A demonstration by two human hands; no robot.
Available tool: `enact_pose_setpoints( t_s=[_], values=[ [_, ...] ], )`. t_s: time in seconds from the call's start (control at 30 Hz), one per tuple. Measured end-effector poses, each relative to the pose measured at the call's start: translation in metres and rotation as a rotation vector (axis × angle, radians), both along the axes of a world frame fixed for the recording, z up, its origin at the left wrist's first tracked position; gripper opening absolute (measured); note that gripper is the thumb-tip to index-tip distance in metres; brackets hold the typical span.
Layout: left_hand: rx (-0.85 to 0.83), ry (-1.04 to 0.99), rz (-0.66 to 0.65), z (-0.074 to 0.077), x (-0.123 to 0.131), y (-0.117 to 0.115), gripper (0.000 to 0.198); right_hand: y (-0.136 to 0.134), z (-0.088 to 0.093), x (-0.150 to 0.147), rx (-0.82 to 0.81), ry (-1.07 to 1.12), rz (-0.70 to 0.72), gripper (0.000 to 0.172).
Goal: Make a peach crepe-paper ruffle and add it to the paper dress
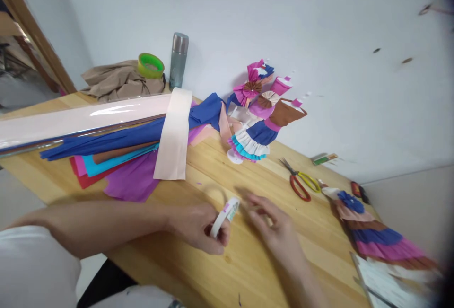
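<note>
We find no readable writing anywhere. Our left hand (pixel 198 230) pinches a white tape roll (pixel 224 215) just above the wooden counter (pixel 248 260); our right hand (pixel 273 225), fingers loosely curled, holds nothing we can see, touching the roll's edge. Scissors (pixel 301 182) lie beyond.

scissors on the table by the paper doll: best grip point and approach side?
Judged from this one view: take the scissors at the red and yellow handle loops, the end nearer the person, coming from above on the right hand side. They lie flat on the wooden table with blades shut, tips pointing toward the paper doll, and the bare wood around the loops leaves room for fingers.
</note>
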State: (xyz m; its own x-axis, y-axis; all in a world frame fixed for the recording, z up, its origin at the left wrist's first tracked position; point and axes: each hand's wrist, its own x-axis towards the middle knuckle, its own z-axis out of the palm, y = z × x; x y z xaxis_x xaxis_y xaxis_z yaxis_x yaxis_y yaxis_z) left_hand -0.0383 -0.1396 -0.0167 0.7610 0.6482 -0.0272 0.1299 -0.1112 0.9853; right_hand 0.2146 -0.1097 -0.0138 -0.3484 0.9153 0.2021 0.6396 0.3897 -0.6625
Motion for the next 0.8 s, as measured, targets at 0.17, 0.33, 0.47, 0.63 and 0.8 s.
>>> enact_pose_setpoints(
  t_s=[0.17, 0.33, 0.47, 0.63, 0.8],
  values=[
    [-0.104, -0.016, -0.017, 0.006, -0.002, -0.001, 0.018, -0.016, 0.006, -0.03, -0.252, 0.201, 0.293, 0.033],
    [0.194, 0.049, 0.282, 0.011, -0.004, 0.016, 0.016, -0.002, 0.022, -0.005, -0.332, -0.002, 0.212, 0.037],
    [0.465, 0.417, 0.697, 0.021, -0.025, 0.046, 0.016, 0.012, 0.026, 0.023, -0.216, -0.272, 0.077, 0.044],
    [0.465, 0.731, 0.96, 0.058, -0.086, 0.09, 0.029, 0.019, 0.022, 0.035, 0.068, -0.407, -0.114, 0.04],
    [0.384, 0.949, 1.089, 0.085, -0.138, 0.144, 0.038, 0.009, 0.034, 0.013, 0.053, -0.251, 0.114, 0.031]
  ],
)
